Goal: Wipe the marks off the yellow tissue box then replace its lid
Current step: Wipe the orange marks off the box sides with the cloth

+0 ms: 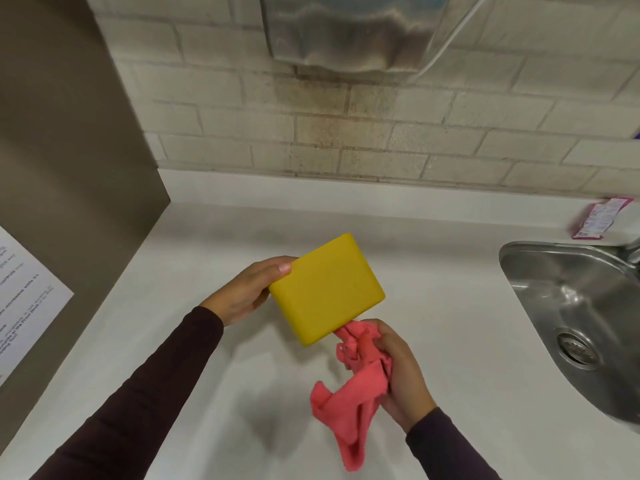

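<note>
L hand [242, 295] clamped on left end of yellow tissue box [325, 289], held tilted above white counter [433, 271] | R hand [398, 372] fist closed round pink cloth [349, 403], cloth top touching box lower edge | steel sink [571, 306] to right | lid: can't tell

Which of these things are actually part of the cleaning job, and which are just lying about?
In use: yellow tissue box in the left hand; pink cloth in the right hand.

Lying about: steel sink, pink packet, printed notice, wall dispenser.
</note>
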A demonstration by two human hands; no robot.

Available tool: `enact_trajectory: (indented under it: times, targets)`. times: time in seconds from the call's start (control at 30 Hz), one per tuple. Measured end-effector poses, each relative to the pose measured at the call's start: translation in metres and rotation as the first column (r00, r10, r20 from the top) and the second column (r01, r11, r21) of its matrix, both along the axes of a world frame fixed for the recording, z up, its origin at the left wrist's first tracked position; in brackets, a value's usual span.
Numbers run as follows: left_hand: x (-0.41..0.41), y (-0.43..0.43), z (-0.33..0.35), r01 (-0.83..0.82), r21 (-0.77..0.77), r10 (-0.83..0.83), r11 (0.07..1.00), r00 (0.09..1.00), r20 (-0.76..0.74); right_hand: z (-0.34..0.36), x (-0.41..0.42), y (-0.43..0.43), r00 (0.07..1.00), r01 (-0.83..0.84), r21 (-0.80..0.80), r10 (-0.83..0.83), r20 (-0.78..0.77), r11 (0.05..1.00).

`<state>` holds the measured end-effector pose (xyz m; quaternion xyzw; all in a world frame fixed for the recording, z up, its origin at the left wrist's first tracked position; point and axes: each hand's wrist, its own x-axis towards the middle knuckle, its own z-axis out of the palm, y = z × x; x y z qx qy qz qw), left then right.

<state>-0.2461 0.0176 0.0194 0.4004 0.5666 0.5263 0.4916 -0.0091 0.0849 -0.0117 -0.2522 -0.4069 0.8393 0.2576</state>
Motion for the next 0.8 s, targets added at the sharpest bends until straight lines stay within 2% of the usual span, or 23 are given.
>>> enact_trajectory:
  times: [0.07,0.17,0.3,0.37,0.43,0.5,0.57,0.63,0.73,0.8]
  targets:
    - [-0.004,-0.009,0.002,0.092,-0.036,-0.091,0.995,0.996,0.026,0.002,-0.003,-0.002,0.999,-0.045,0.053,0.045,-0.012,0.998]
    - [-0.016,-0.022,0.014,0.262,-0.117,-0.262,0.958,0.965,0.021,0.000,-0.002,-0.004,0.995,-0.089,0.150,0.080,0.065,0.985]
    - [-0.018,-0.033,0.035,0.312,-0.238,-0.335,0.920,0.940,-0.064,-0.005,-0.007,-0.012,0.973,-0.161,0.285,0.103,0.205,0.945]
    - [-0.009,-0.036,0.041,0.222,-0.281,-0.253,0.934,0.964,-0.080,-0.004,-0.012,-0.019,0.959,-0.182,0.341,0.090,0.269,0.922]
    - [0.006,-0.037,0.039,0.039,-0.308,-0.097,0.951,0.979,-0.177,-0.003,-0.016,-0.025,0.941,-0.215,0.386,0.085,0.327,0.897]
    - [0.022,-0.035,0.028,-0.198,-0.283,0.108,0.939,0.946,-0.306,-0.004,-0.020,-0.031,0.923,-0.257,0.405,0.098,0.372,0.877]
    - [0.033,-0.036,0.014,-0.370,-0.204,0.302,0.906,0.905,-0.301,-0.005,-0.022,-0.037,0.907,-0.298,0.390,0.131,0.401,0.871]
    - [0.036,-0.041,0.000,-0.432,-0.154,0.398,0.889,0.893,-0.210,-0.009,-0.021,-0.040,0.892,-0.338,0.352,0.178,0.415,0.873]
    - [0.034,-0.047,-0.022,-0.416,-0.130,0.398,0.900,0.906,-0.144,-0.012,-0.011,-0.036,0.868,-0.373,0.324,0.205,0.452,0.869]
    - [0.031,-0.051,-0.034,-0.395,-0.113,0.383,0.912,0.917,-0.112,-0.005,-0.001,-0.025,0.886,-0.305,0.301,0.154,0.436,0.903]
